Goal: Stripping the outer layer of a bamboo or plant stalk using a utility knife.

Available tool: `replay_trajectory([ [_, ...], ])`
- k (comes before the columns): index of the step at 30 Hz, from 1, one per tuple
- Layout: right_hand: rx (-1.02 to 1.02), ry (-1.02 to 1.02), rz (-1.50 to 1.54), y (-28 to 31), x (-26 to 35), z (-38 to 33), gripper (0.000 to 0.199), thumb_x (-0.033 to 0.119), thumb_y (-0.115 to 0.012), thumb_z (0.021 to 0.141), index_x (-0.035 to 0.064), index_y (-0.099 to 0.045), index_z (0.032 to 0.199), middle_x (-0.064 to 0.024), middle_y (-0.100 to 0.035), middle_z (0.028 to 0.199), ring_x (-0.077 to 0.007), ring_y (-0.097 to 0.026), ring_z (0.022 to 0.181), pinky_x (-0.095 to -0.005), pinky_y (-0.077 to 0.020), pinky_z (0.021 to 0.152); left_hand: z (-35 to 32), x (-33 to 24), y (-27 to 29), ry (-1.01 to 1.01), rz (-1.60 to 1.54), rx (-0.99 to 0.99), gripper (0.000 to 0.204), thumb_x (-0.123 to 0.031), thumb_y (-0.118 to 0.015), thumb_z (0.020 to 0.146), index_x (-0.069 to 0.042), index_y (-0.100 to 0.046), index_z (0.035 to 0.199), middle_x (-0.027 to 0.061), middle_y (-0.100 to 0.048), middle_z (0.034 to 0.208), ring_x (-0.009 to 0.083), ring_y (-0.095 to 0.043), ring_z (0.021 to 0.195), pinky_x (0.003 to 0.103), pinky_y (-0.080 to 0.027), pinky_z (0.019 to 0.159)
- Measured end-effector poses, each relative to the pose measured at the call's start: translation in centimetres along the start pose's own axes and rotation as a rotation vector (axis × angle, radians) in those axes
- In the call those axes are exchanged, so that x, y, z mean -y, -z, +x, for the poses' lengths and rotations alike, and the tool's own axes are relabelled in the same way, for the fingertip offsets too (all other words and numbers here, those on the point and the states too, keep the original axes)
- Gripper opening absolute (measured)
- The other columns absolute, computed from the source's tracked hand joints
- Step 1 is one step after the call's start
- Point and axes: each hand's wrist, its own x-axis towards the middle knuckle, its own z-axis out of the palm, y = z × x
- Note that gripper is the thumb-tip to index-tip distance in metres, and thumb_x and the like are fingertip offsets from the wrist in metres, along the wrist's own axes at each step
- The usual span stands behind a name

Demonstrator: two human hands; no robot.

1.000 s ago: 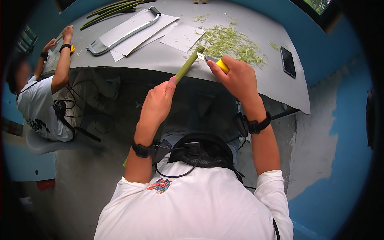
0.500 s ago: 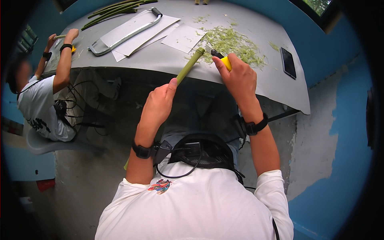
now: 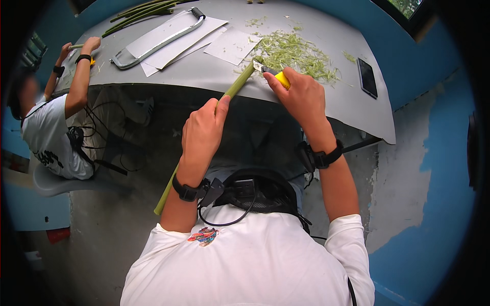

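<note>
My left hand is wrapped round a green bamboo stick, whose upper end rests at the table's near edge. The stick's lower end slants down behind my left forearm. In my right hand is a utility knife with a yellow and black handle. Its blade touches the bamboo near the tip. Thin green shavings lie heaped on the table just beyond the knife.
The grey table curves across the front. On it lie a hacksaw over white paper sheets, several bamboo sticks and a phone. Another person sits at the left, holding a stick.
The knife has moved left, so its blade now meets the bamboo's tip. More of the stick's lower end shows beside my left forearm.
</note>
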Motion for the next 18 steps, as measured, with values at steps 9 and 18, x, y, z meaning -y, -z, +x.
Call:
replay_trajectory([
  [9,-0.092,-0.077,-0.056,-0.6,-0.2,-0.2,0.060,0.065,-0.070,0.107,0.0091,-0.064,0.086,-0.0151,-0.071,0.069,-0.0394,-0.073,0.063,-0.0474,-0.0556,0.056,-0.1,0.4,0.7,0.017,-0.095,0.048,0.065,-0.055,-0.052,0.121,0.002,-0.058,0.091,0.0232,-0.051,0.072,0.0481,-0.046,0.069,0.052,-0.044,0.064],
  [18,0.069,0.057,0.101,1.0,0.2,-0.2,0.062,0.062,-0.068,0.109,0.0069,-0.064,0.081,-0.0168,-0.065,0.066,-0.0412,-0.069,0.063,-0.0506,-0.0519,0.059,0.1,0.1,0.8,-0.041,0.001,-0.005,0.059,-0.054,-0.054,0.119,-0.002,-0.061,0.092,0.0269,-0.068,0.077,0.0566,-0.066,0.081,0.062,-0.050,0.069],
])
